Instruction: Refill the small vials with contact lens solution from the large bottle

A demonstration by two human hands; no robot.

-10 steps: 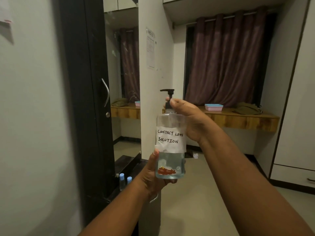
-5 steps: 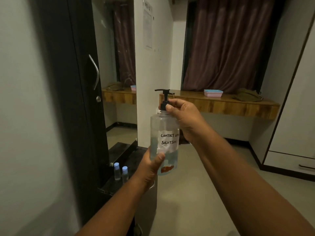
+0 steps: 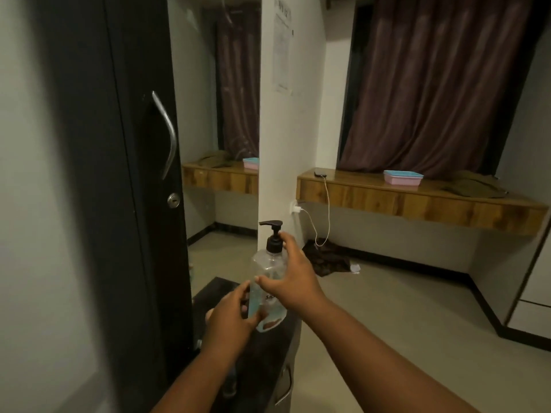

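1. So far, nothing shows that any refilling has begun: the large bottle with its black pump is in both hands, held upright over the dark cabinet top, and the pump looks seated on the neck, not removed.

2. The left hand is wrapped around the lower body of the large bottle, fingers closed on it. Whether the base rests on the dark cabinet top or hangs just above it, I cannot tell.

3. The right hand lies against the upper right side of the large bottle, thumb stretched across the front and a fingertip up near the collar of the black pump. It touches the bottle, but the fingers look spread more than clamped; I judge it is either steadying or about to turn the collar.

4. The small vials are not clearly visible. A faint bluish shape sits low, left of the large bottle and behind the left forearm, too dim to name.

5. Liquid fills only the lower part of the large bottle.

6. Left to do, by my judgement: nearly everything. The vials must be opened, solution dispensed into each, and the caps put back.
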